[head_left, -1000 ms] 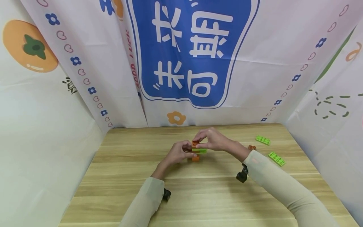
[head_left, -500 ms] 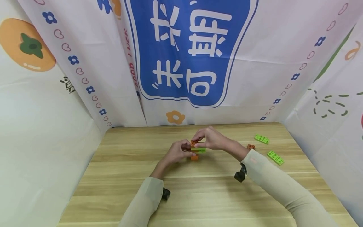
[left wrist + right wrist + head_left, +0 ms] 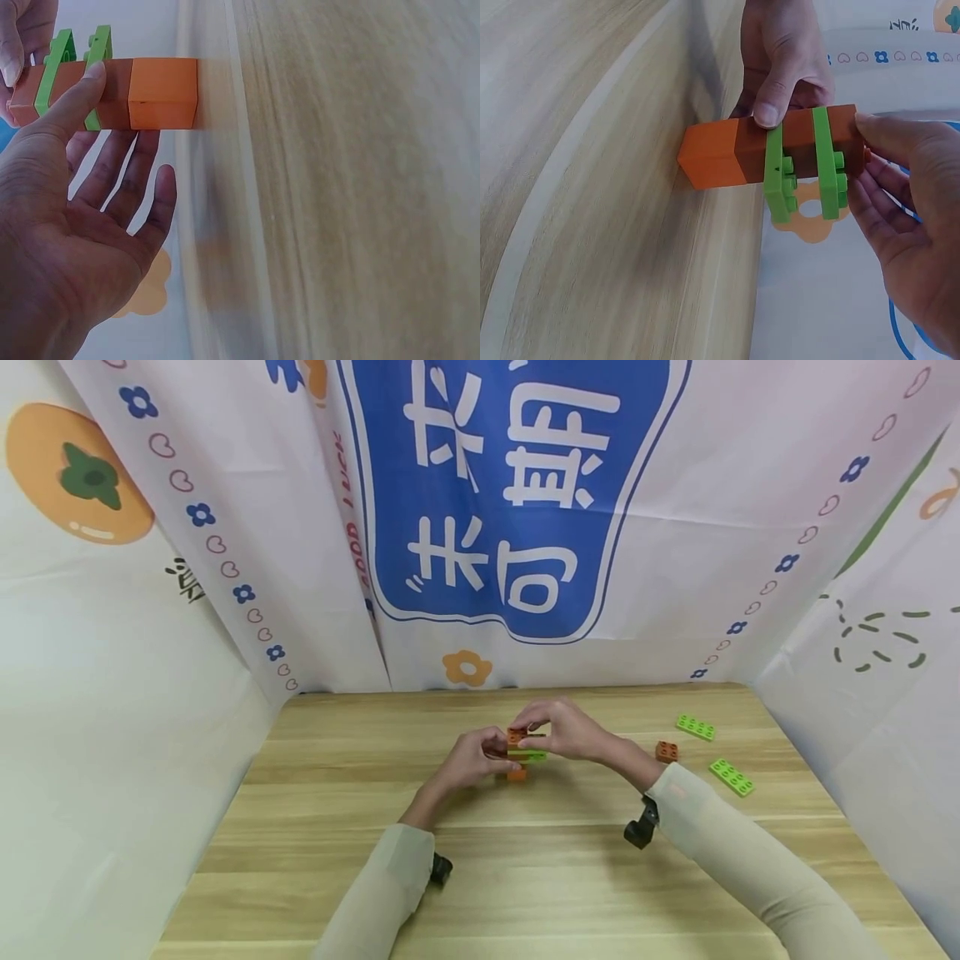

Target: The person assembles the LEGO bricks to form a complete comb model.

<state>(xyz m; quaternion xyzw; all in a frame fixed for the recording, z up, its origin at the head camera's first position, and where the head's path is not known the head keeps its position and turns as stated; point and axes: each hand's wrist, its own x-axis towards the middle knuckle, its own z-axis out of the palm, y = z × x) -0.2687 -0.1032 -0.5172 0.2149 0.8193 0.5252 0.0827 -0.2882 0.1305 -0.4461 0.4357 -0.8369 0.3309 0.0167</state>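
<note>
A tower of toy building bricks stands on the table between the hands. At its base is an orange brick [image 3: 712,154], with brown bricks [image 3: 800,142] above it and two thin green plates [image 3: 826,165] layered between them, jutting out to one side with studs showing. The left hand [image 3: 474,760] pinches the tower around its middle, thumb across the lower green plate [image 3: 100,56] and the brown beside it. At the top, the right hand [image 3: 564,729] holds the uppermost brown brick [image 3: 845,124] between thumb and fingers.
To the right on the wooden table [image 3: 525,877] lie two loose green plates, one farther back [image 3: 696,727] and one nearer [image 3: 732,777]. A small brown brick [image 3: 667,752] sits by the right forearm. Printed cloth [image 3: 637,577] hangs behind the table.
Both hands keep their hold on the tower, nearly still. Slightly more of the loose brown brick shows beside the right forearm. The head view has shifted a little.
</note>
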